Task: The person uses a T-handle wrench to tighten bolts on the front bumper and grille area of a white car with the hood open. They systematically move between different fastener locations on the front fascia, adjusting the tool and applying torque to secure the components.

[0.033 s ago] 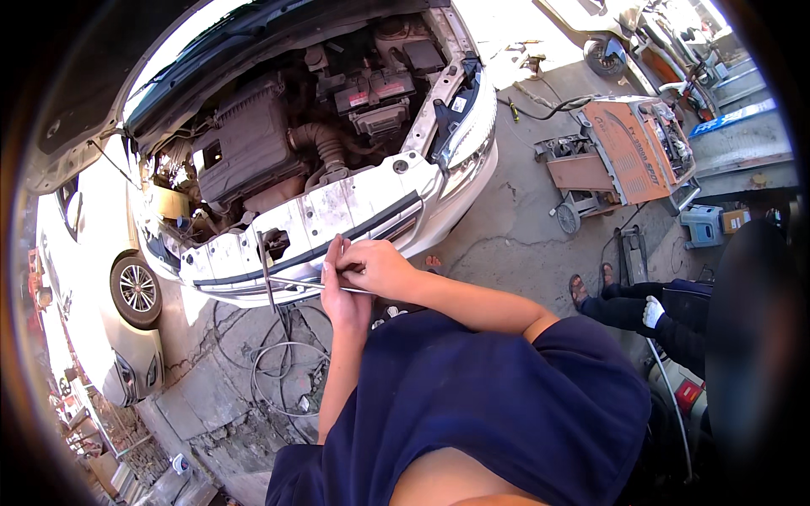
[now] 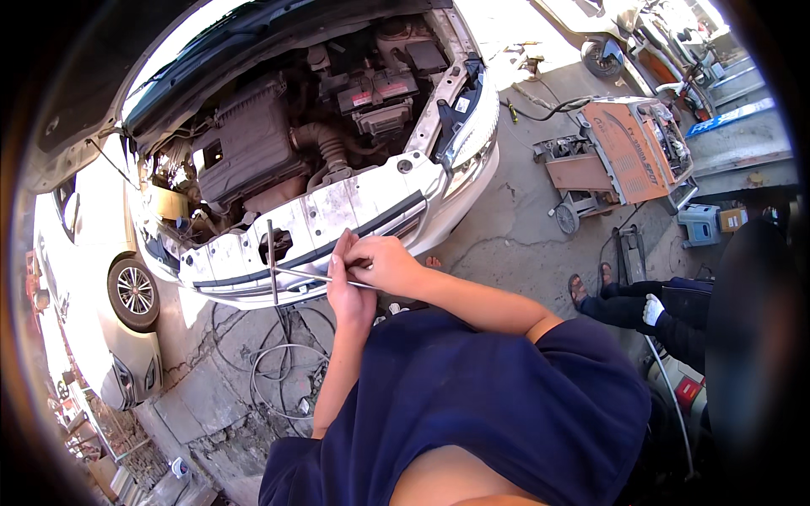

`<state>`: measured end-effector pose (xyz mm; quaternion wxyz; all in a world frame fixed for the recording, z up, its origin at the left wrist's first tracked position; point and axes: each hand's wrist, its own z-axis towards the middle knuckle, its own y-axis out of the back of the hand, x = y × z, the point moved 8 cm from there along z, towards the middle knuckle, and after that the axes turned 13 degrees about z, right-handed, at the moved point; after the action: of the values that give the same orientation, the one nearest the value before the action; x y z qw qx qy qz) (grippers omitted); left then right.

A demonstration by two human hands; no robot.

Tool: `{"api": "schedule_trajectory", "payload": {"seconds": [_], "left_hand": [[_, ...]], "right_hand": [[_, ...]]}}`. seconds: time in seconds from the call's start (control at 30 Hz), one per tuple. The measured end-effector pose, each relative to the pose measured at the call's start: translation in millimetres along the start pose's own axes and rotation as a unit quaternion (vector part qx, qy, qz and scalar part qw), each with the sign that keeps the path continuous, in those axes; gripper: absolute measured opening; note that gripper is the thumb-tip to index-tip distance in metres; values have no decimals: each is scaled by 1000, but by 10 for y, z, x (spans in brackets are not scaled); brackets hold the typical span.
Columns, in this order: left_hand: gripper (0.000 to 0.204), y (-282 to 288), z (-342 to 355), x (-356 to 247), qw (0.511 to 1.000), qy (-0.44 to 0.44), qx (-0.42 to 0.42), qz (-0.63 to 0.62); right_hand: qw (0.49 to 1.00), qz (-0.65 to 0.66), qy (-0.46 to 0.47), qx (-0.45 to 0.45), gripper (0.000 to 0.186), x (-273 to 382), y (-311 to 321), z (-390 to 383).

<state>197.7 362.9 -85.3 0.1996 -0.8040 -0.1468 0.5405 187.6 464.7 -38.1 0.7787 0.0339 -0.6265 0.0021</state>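
Observation:
Across my left hand (image 2: 349, 297) lies a thin metal rod (image 2: 308, 275), joined or crossed near its far end by an upright bar (image 2: 272, 253); the hand grips it, fingers pointing up. My right hand (image 2: 381, 263) is closed against the left fingers, just above the rod; what it pinches, if anything, is hidden. Both hands are in front of the white car's front panel (image 2: 329, 204), below the open engine bay (image 2: 253, 143) with its air box and battery (image 2: 375, 93).
A second car (image 2: 89, 295) stands at left. Cables (image 2: 278, 379) loop over cracked ground. An orange wheeled machine (image 2: 624, 152) and floor jack (image 2: 631, 253) are at right. Another person's sandalled feet (image 2: 578, 288) and white-gloved hand (image 2: 652, 310) show at right. Someone's toes (image 2: 433, 261) show beside the bumper.
Both my hands have shifted slightly up and to the right, and the rod with its upright bar has moved along with them.

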Motion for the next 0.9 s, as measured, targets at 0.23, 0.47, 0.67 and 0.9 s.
{"api": "schedule_trajectory", "payload": {"seconds": [0.23, 0.47, 0.67, 0.9], "left_hand": [[51, 343, 224, -207, 996, 38, 76, -19], [50, 713, 227, -257, 987, 88, 130, -45], [50, 982, 233, -270, 982, 117, 139, -55], [51, 1218, 304, -276, 982, 141, 109, -60]], "right_hand": [[990, 32, -124, -58, 15, -113, -406, 122], [986, -28, -109, -120, 15, -201, -879, 198], [974, -31, -160, -159, 13, -472, -1133, 134], [946, 120, -270, -136, 15, -869, -1309, 107]]}}
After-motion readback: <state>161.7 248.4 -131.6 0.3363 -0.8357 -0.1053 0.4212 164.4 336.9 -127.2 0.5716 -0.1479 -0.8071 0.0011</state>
